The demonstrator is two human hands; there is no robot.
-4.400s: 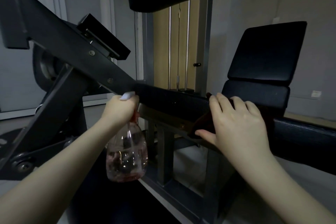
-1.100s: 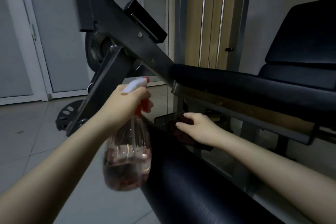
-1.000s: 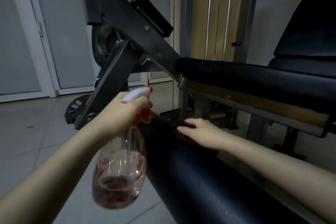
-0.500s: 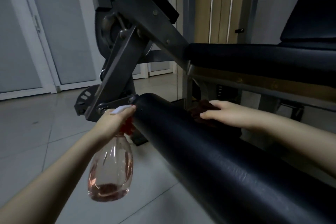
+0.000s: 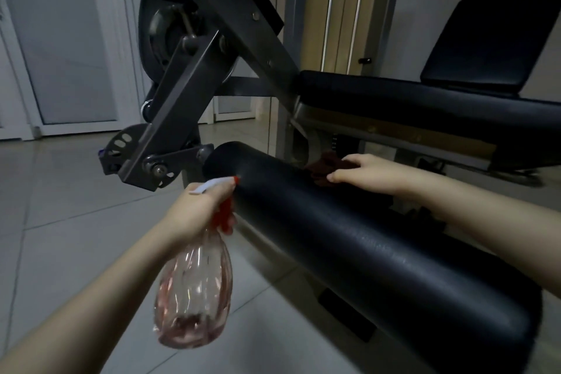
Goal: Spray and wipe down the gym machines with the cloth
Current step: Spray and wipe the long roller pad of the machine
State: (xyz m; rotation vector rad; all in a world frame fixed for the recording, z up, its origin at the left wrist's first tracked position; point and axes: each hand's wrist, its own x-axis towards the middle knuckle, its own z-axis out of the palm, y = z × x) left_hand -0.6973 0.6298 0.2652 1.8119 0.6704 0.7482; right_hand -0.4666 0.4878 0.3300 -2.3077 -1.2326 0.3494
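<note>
Pink bottle (image 5: 194, 291), nozzle at roller (image 5: 349, 240): gripped in my left hand (image 5: 197, 212); right hand (image 5: 364, 174) flat, pressing cloth (image 5: 321, 168) onto roller.

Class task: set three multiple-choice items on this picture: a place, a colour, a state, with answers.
1. Where is the cloth? A on the floor; B on the black roller pad, under the right hand; C on the seat.
2. What colour is the trigger of the spray bottle? A green; B blue; C red.
3. What is the left hand doing? A gripping the spray bottle; B hanging empty; C pushing a door.
Answers: 1 B, the hand rests on it there. 2 C, it shows red. 3 A, it wraps the bottle's neck.
</note>
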